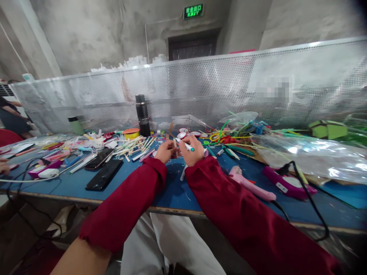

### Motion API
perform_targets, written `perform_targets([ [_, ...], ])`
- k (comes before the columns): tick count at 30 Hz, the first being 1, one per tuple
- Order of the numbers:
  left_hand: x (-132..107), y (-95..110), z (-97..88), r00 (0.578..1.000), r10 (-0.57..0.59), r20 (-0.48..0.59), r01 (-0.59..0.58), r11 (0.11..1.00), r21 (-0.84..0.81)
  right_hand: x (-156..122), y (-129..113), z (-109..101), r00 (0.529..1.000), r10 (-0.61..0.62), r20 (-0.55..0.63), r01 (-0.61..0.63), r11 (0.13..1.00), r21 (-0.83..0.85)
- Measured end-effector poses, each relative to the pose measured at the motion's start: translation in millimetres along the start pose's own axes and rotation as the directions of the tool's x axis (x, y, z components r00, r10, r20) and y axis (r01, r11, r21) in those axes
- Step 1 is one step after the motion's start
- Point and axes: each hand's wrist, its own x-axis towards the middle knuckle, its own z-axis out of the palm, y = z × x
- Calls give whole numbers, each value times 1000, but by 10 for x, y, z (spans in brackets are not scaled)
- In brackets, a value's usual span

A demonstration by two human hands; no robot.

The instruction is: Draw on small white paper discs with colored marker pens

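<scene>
Above the middle of the blue table (pixel 172 191), my two hands are close together. My left hand (pixel 166 151) pinches a small flat wooden craft stick (pixel 175 144). In my right hand (pixel 195 152) is a white marker (pixel 186 144) with a teal end, its other end pointing towards the stick. Whether the tip touches the wood I cannot tell. A white pen-like thing (pixel 183 173) lies below my right hand, partly hidden by the sleeve. Just beyond my fingers are small round red-and-white pieces (pixel 181 135).
Loose craft sticks (pixel 134 147) and a black bottle (pixel 142 114) are left of centre, with a black phone (pixel 104 175) nearer. On the right are a pink glue gun (pixel 252 186), a purple power strip (pixel 286 184) with a cable, and plastic bags (pixel 315 156). A perforated metal screen (pixel 200 88) stands behind.
</scene>
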Motion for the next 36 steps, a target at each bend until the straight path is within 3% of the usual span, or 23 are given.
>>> perform_targets([
  [36,-18,24,9,1000,9,11,-9,1000,21,-30,-37,17,1000,9,1,-9,1000,-1],
])
